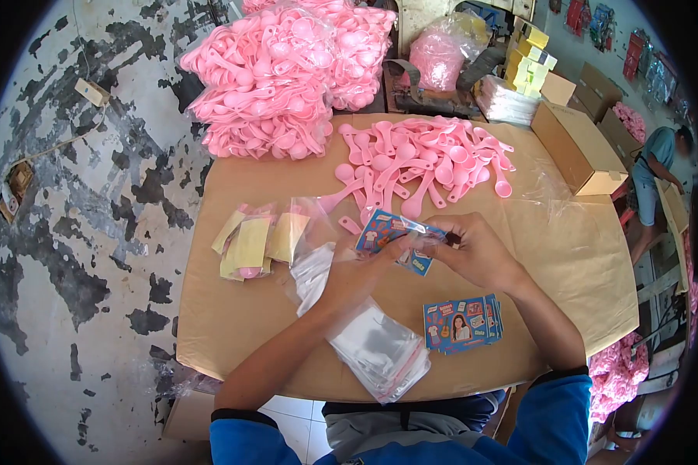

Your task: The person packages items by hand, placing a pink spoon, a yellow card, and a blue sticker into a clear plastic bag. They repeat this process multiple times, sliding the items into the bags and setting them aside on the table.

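Pink measuring spoons (pixel 442 159) lay loose just beyond my hands, with bulging bags of spoons (pixel 264 85) behind them to the left and a cardboard box (pixel 578 147) to the right. Yellow-backed packets (pixel 252 240) sat left of me; my left forearm crossed over the clear sleeves (pixel 380 349), beside the stacked cards (pixel 461 325). My left hand (pixel 368 267) reached diagonally inward, my right hand (pixel 473 248) bent in opposite, fingers of both closed on the blue card (pixel 381 231). It hung tilted above the brown tabletop (pixel 558 263), printed brightly, its middle hidden by fingers.
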A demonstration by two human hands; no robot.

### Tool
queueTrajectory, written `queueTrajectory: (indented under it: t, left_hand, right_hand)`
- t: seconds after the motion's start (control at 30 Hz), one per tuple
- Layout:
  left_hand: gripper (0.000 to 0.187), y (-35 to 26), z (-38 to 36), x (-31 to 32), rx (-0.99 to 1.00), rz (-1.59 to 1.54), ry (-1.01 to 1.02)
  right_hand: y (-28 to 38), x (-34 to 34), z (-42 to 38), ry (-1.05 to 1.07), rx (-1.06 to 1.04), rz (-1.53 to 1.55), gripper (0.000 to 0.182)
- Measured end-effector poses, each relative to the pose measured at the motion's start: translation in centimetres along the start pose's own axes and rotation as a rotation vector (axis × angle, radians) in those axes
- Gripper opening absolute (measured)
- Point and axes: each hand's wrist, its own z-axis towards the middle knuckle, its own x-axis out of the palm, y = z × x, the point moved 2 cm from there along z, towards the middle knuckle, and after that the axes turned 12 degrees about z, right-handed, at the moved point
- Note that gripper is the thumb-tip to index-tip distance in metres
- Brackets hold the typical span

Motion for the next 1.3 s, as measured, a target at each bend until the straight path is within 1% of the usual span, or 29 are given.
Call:
queueTrajectory:
  t: [0.03,0.13,0.23,0.33,0.43,0.53,0.63,0.7,0.77,0.83,0.87,0.93,1.03,1.07,1.13,1.17,1.2,1.23,1.3]
  left_hand:
    - [0.034,0.0,0.0,0.2,0.075,-0.002,0.005]
    - [0.031,0.5,0.0,0.7,0.084,-0.155,-0.048]
    - [0.023,0.4,0.2,0.1,0.037,-0.185,-0.036]
    - [0.023,-0.2,0.0,-0.2,0.014,-0.271,-0.068]
    - [0.025,-0.1,0.3,0.0,0.038,-0.437,0.050]
    - [0.027,-0.1,-0.1,0.3,0.072,-0.213,0.016]
    - [0.040,-0.7,-1.0,0.5,0.053,-0.043,0.161]
    - [0.043,-0.5,-0.8,0.5,0.194,-0.046,0.112]
    - [0.045,-0.6,-0.5,0.1,0.261,-0.145,0.133]
    - [0.048,-1.3,0.1,-0.9,0.252,-0.339,0.233]
    - [0.053,-1.7,-0.2,-0.7,0.326,-0.256,0.226]
    - [0.051,-1.7,-0.1,-0.6,0.334,-0.210,0.235]
    - [0.049,-1.2,-0.3,0.0,0.346,-0.181,0.228]
    - [0.049,-1.0,-0.3,0.1,0.350,-0.177,0.223]
    - [0.051,-1.2,-0.6,0.0,0.417,-0.015,0.246]
    - [0.052,-1.4,-0.8,0.0,0.450,0.066,0.255]
    - [0.053,-1.8,-1.2,0.1,0.382,-0.049,0.221]
    - [0.052,-1.8,-1.3,-0.1,0.379,-0.090,0.191]
    - [0.049,-1.9,-1.3,-0.5,0.374,-0.172,0.135]
  right_hand:
    - [-0.5,0.3,0.1,-0.014,-0.013,0.064,0.024]
    - [-2.1,0.6,0.4,0.020,-0.017,0.214,0.028]
    - [-1.9,1.4,0.5,-0.050,-0.080,0.399,0.027]
    - [-2.5,1.1,0.5,0.038,0.043,0.374,0.026]
    - [-1.7,1.6,0.4,-0.008,0.019,0.430,0.022]
    - [-2.4,1.9,0.4,0.034,0.000,0.416,0.026]
    - [-3.6,1.9,0.4,0.019,0.138,0.426,0.024]
    - [-2.6,2.4,0.7,-0.028,0.106,0.524,0.023]
    - [-2.3,2.6,0.8,-0.047,0.069,0.559,0.023]
    - [-2.3,2.6,0.7,-0.041,0.028,0.536,0.024]
    - [-1.9,2.7,0.8,-0.036,0.066,0.548,0.022]
    - [-0.6,2.9,0.8,-0.029,0.149,0.570,0.017]
    - [-0.4,3.3,0.9,-0.082,0.147,0.605,0.010]
    - [-0.7,3.4,0.8,-0.078,0.117,0.623,0.012]
    - [-2.1,3.5,0.6,-0.068,0.057,0.656,0.016]
    - [-2.7,3.5,0.7,-0.035,0.012,0.611,0.016]
    - [-3.2,3.5,0.8,-0.001,-0.033,0.566,0.016]
    - [-3.3,3.5,0.9,0.033,-0.078,0.521,0.016]
    - [-2.6,3.6,1.1,-0.016,0.028,0.671,0.018]
